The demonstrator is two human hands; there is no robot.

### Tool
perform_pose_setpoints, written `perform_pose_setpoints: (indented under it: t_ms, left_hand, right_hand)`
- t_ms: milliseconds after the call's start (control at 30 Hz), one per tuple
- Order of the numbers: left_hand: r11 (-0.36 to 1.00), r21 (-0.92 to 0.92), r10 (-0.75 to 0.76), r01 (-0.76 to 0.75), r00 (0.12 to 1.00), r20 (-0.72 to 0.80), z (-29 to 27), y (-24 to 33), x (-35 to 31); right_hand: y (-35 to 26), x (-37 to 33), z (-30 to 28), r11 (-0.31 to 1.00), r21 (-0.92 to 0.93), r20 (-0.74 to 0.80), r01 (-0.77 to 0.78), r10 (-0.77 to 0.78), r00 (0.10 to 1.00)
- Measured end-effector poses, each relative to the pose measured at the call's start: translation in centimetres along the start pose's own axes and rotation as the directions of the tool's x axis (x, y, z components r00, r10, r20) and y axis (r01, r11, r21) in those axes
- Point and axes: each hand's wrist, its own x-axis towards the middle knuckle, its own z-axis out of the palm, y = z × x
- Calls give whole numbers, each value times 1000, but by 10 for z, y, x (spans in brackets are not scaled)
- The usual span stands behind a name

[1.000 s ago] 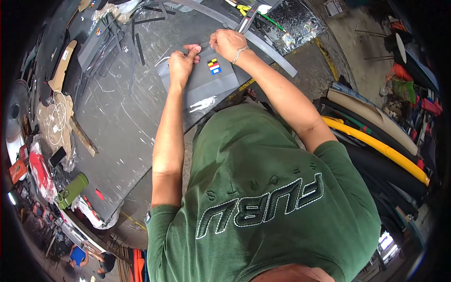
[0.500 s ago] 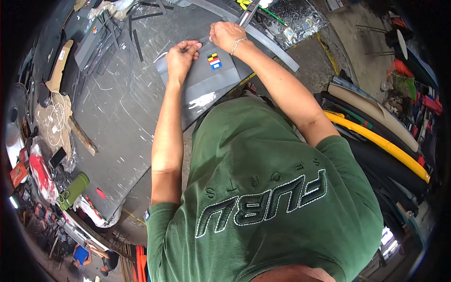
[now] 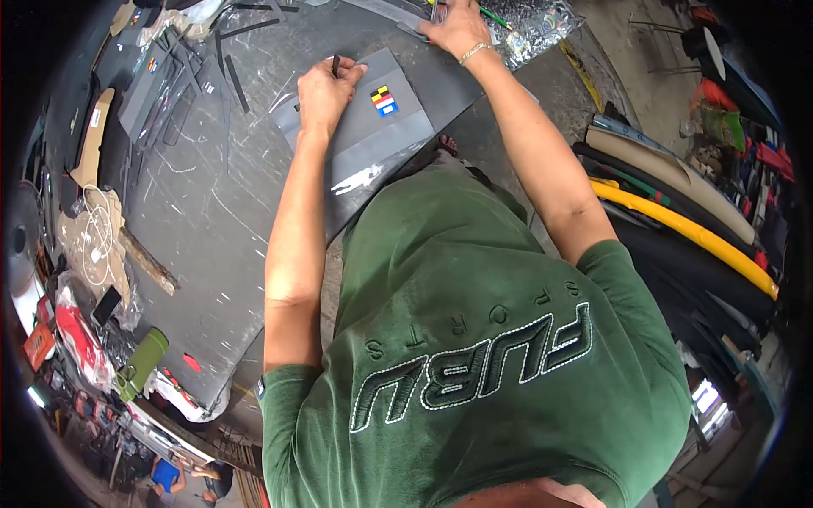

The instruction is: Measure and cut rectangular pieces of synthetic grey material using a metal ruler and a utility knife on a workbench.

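Note:
My left hand is closed, with a short thin black strip upright between thumb and fingers. It rests over the left side of a grey sheet piece, which bears a small patch of yellow, black, red, white and blue blocks. My right hand is at the far edge of the view, fingers curled against a narrow metal tool with a bit of red near it. The tool's kind and much of my grip are cut off or hidden. A long grey strip runs toward this hand.
The dark scratched table holds several black offcuts at the far left. Crumpled clear plastic lies at the far right. Rolls of material, one yellow, stand to my right. Cardboard and a phone lie left.
My right hand has left the grey sheet's far edge and moved away and right to the metal tool. My left hand stays by the sheet, the black strip now showing in its fingers.

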Motion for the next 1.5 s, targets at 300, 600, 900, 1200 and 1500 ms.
perform_pose_setpoints:
  t_ms: [300,600,900,1200,1500]
  left_hand:
    - [994,-109,4,1,999,44,0,-11,7]
    - [980,-196,-19,34,997,79,-4,-17,5]
    - [983,-183,-18,32,997,78,-3,-16,6]
    - [980,-198,-9,20,998,58,-1,-16,6]
    - [983,-179,54,-45,998,44,-2,-15,5]
  right_hand:
    - [26,-6,-20,996,-28,87,-84,86,992]
    - [-20,-142,-23,967,211,429,-139,36,903]
    - [-42,-161,1,963,270,325,6,-97,941]
    - [-46,-157,6,979,201,301,29,-90,949]
    - [-42,-158,10,969,218,223,114,-163,961]
